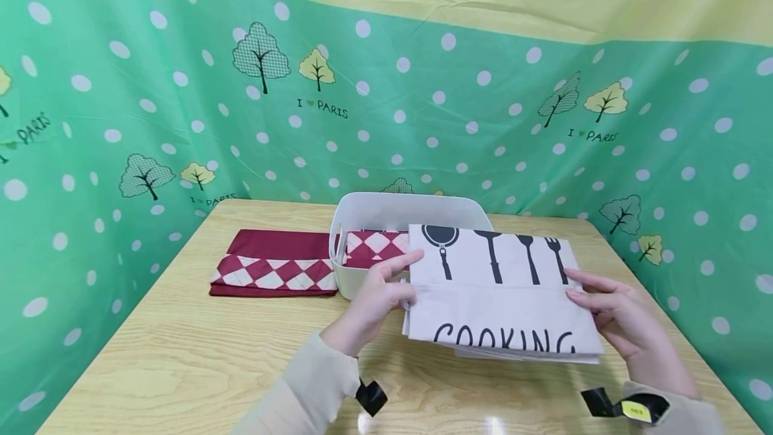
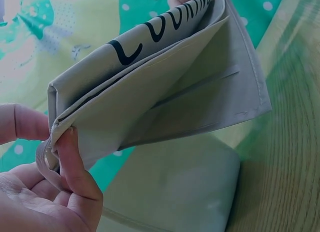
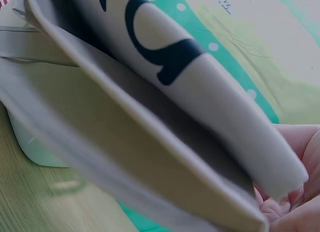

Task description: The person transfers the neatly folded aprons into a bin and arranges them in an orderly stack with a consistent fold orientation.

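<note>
A folded white apron, printed with dark kitchen utensils and the word COOKING, is held up in front of the basket. My left hand pinches its left edge between thumb and fingers; a strap loops there in the left wrist view. At the opposite edge, my right hand grips the cloth. Its layers hang apart underneath in both wrist views. Behind it stands a white plastic basket, partly hidden by the apron. A maroon-and-white checked cloth lies inside the basket.
Left of the basket, another folded maroon cloth with a diamond-patterned band lies on the wooden table. A green polka-dot curtain with printed trees hangs behind the table and along both sides.
</note>
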A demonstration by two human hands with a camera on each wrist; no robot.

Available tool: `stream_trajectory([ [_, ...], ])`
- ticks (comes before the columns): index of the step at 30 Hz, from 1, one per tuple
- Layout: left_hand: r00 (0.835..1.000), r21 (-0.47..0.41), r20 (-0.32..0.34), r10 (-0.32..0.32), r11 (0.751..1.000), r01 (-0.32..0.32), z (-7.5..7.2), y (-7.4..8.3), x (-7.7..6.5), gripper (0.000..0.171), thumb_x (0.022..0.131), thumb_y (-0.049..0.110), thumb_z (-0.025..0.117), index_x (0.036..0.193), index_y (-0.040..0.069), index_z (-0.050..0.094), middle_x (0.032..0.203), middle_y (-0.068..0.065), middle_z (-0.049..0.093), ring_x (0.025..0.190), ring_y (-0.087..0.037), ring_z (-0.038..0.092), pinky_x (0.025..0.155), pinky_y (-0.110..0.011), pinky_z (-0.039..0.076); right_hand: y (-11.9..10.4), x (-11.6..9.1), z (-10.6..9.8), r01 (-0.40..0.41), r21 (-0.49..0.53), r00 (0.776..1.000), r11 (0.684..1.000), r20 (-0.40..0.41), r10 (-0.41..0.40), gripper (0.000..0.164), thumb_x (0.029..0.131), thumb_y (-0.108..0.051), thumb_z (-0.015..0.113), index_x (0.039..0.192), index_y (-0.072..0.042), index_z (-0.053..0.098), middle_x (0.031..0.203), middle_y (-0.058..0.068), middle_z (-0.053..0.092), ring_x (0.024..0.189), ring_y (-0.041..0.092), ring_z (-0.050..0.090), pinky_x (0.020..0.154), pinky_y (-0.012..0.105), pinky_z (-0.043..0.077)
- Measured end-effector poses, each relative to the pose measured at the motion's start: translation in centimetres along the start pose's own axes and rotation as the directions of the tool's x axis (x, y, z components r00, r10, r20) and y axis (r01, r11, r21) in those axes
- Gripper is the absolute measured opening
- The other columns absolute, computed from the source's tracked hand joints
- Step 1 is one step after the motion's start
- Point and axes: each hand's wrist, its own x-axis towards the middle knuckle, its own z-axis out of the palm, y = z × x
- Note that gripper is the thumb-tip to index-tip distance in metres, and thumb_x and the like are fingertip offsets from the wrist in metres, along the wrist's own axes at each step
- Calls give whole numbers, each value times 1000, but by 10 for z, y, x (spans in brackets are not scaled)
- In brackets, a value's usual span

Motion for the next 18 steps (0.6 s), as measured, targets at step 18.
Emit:
stream_trajectory([
  [18,1000,62,-10,-11,998,11,-24,2,-9,73,75,-6,57,146,7,48,150,-16,44,96,-18,53,63,-21,47,3,11,27,-6,5,1000,1000,-1,6,41,95,2,59,98,-34,78,96,-9,75,78,11,72,68,26,60],
])
